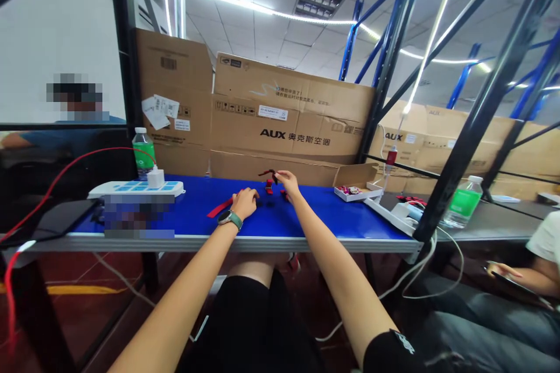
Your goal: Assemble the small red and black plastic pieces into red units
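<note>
My left hand (pixel 245 203), with a watch (pixel 225 217) on its wrist, rests low on the blue tabletop with its fingers curled down. A flat red strap (pixel 219 208) runs out from under it to the left. Raised a little above the table, my right hand (pixel 286 182) pinches a thin, dark reddish strip (pixel 266 173), whose exact kind is too small to make out. Between the hands stands a small red piece (pixel 269 186) on the table. Dark bits lie close to the left fingertips, partly hidden.
A shallow open box (pixel 356 191) with small parts stands right. Left are a power strip (pixel 135 189), a charger (pixel 155 178) and a bottle (pixel 143 154). Cardboard (pixel 289 116) walls the back. Another bottle (pixel 466 203) stands beyond the right post. People sit on both sides.
</note>
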`<state>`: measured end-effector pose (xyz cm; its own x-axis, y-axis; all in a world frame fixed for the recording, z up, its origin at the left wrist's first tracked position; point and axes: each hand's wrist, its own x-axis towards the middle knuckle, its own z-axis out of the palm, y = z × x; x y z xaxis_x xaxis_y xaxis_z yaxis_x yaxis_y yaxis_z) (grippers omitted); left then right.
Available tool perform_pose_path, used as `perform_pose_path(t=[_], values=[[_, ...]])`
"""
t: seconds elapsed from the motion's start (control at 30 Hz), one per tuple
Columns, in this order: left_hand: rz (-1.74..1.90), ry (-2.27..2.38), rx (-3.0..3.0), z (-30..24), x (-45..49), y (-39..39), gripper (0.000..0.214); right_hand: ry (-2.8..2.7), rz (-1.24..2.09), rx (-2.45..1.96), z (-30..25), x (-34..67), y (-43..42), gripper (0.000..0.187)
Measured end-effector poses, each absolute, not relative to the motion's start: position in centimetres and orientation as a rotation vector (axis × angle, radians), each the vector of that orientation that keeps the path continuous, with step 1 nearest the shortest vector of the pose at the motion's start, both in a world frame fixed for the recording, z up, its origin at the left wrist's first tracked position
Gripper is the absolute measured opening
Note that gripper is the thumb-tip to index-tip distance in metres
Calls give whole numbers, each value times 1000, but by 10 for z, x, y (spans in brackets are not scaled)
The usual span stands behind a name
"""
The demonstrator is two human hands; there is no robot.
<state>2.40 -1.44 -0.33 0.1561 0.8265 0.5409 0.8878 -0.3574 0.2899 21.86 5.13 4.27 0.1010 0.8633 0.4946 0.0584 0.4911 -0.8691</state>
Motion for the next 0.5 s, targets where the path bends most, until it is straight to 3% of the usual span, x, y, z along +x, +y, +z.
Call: perform_pose_path(t=[0.33,0.5], values=[[-958,-1723,-2326,-9,23,-7,26,-1173,649,-919,43,225,69,32],[-961,-1729,-2337,-9,23,-6,25,-1207,523,-1096,43,226,73,22]])
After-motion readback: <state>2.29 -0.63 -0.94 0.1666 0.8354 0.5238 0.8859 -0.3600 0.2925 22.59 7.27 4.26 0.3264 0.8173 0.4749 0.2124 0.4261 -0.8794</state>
